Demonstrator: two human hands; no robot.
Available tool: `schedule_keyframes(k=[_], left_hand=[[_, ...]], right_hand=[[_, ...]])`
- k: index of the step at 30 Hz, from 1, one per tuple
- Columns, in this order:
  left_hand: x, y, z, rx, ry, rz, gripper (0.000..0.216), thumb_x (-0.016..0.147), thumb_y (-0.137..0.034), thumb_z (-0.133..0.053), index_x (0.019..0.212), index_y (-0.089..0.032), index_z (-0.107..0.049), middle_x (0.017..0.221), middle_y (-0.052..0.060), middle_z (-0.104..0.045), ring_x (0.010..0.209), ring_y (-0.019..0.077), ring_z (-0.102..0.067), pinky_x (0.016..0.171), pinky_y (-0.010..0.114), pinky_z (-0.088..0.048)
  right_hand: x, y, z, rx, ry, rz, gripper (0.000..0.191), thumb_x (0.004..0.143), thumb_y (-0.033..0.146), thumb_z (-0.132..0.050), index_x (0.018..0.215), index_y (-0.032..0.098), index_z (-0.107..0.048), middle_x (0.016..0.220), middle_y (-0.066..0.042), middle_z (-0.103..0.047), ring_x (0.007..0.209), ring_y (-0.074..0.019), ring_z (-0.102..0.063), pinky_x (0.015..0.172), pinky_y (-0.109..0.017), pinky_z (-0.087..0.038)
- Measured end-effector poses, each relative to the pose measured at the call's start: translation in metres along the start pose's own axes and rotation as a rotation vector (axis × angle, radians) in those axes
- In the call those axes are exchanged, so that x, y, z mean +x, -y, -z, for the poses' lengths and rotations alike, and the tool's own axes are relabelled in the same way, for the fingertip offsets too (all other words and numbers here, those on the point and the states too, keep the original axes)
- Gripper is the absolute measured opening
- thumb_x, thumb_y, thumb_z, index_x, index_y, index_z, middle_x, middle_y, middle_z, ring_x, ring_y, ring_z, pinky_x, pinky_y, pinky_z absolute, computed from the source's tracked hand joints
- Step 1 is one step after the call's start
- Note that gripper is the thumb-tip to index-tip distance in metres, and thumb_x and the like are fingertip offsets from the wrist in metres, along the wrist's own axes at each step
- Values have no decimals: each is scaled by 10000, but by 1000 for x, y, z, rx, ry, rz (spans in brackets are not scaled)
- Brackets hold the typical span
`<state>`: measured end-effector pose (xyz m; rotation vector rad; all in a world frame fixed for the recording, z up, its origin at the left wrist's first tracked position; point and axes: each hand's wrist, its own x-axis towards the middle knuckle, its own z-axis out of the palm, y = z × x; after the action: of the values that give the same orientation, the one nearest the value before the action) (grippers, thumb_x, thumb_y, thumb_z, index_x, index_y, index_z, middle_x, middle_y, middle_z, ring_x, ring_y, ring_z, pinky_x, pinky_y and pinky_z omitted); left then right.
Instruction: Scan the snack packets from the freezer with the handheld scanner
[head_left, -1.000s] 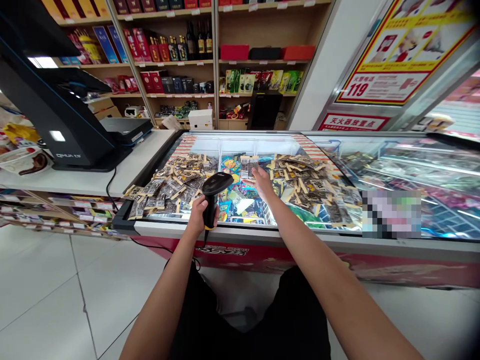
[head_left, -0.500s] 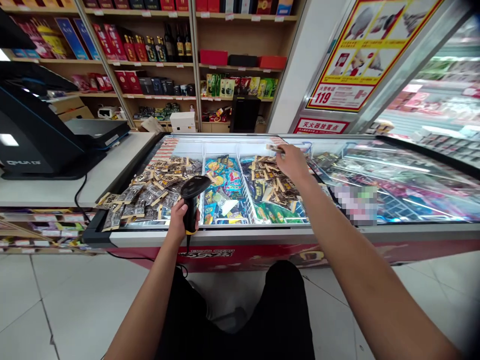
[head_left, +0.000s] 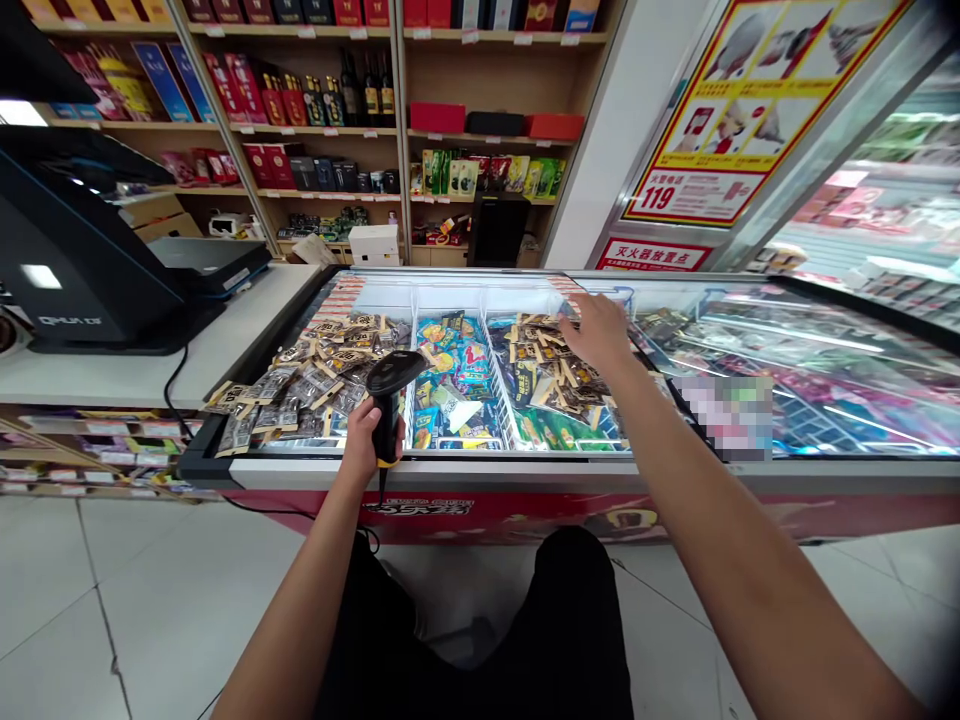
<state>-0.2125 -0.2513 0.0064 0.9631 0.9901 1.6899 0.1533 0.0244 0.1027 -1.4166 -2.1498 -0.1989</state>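
My left hand (head_left: 365, 438) is wrapped round the handle of a black barcode scanner (head_left: 395, 372), its head tilted over the front of the chest freezer (head_left: 540, 467). Over the compartment right of the middle is my right hand (head_left: 600, 335), fingers apart and nothing visible in them. Below it lie many small brown packets (head_left: 574, 395) with pale ends, above some green packs (head_left: 544, 428). A large heap of similar packets (head_left: 307, 385) fills the left part. Blue and yellow packs (head_left: 456, 360) lie in the narrow middle compartment between white wire dividers (head_left: 504, 385).
On the left, a counter (head_left: 259, 310) bears a black checkout scale (head_left: 82, 260). A glass lid (head_left: 810, 350) covers the freezer's right part. Shelves (head_left: 330, 130) with boxes and bottles stand behind. The scanner's cable hangs by my legs.
My right hand has let go of the small packet it held and its fingers have spread. It has come slightly down and nearer. My left hand still holds the scanner; the view has shifted slightly.
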Motion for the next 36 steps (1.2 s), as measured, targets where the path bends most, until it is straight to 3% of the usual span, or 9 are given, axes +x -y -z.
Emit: schedule_keyframes(k=[4, 8, 15, 22, 27, 32, 36], left_hand=[[2, -3, 2, -37, -69, -31, 707, 805, -794, -819, 1170, -200, -700, 611, -36, -672, 336, 153, -539, 323, 252, -398], [5, -13, 17, -17, -116, -58, 693, 809, -825, -807, 1087, -201, -691, 605, -31, -663, 338, 155, -542, 324, 255, -364], [-6, -48, 78, 93, -182, -89, 694, 782, -864, -831, 955, -220, -637, 627, 4, -698, 363, 161, -561, 349, 279, -371], [-17, -67, 134, 45, -286, -104, 624, 835, -806, -814, 960, -210, -674, 618, -27, -637, 396, 122, -504, 385, 272, -334], [-15, -63, 138, -10, -291, -90, 618, 885, -797, -751, 1015, -195, -693, 611, -32, -618, 399, 130, -509, 396, 278, -335], [-16, -63, 136, 99, -240, -96, 631, 826, -827, -785, 906, -216, -651, 626, 2, -663, 383, 133, -499, 388, 292, -321], [-18, -64, 135, 122, -232, -96, 629, 830, -834, -778, 904, -222, -651, 626, 8, -665, 392, 142, -503, 400, 307, -334]], right_hand=[[-10, 59, -18, 157, -78, 213, 558, 1112, 365, -495, 1569, 127, -710, 1562, -264, -733, 1591, -464, -579, 1389, -680, -394], [-21, 111, -57, 231, 83, 341, 550, 1105, 371, -503, 1552, 144, -729, 1520, -236, -768, 1522, -443, -645, 1362, -653, -461], [-23, 153, -117, 291, 342, 368, 693, 1127, 523, -488, 1712, 172, -611, 1731, -223, -644, 1652, -503, -544, 1351, -712, -487], [-27, 202, -130, 388, 454, 598, 908, 1115, 754, -531, 1844, 220, -449, 1886, -191, -473, 1748, -507, -419, 1403, -749, -400], [-40, 239, -141, 338, 437, 634, 1095, 1047, 894, -572, 1850, 159, -450, 1887, -235, -457, 1776, -523, -365, 1454, -735, -311], [-50, 249, -151, 327, 358, 630, 924, 1114, 808, -522, 1762, 153, -596, 1791, -234, -590, 1723, -489, -473, 1460, -711, -313], [-54, 242, -147, 360, 256, 590, 784, 1176, 730, -435, 1654, 174, -711, 1657, -213, -724, 1605, -463, -613, 1395, -697, -406]])
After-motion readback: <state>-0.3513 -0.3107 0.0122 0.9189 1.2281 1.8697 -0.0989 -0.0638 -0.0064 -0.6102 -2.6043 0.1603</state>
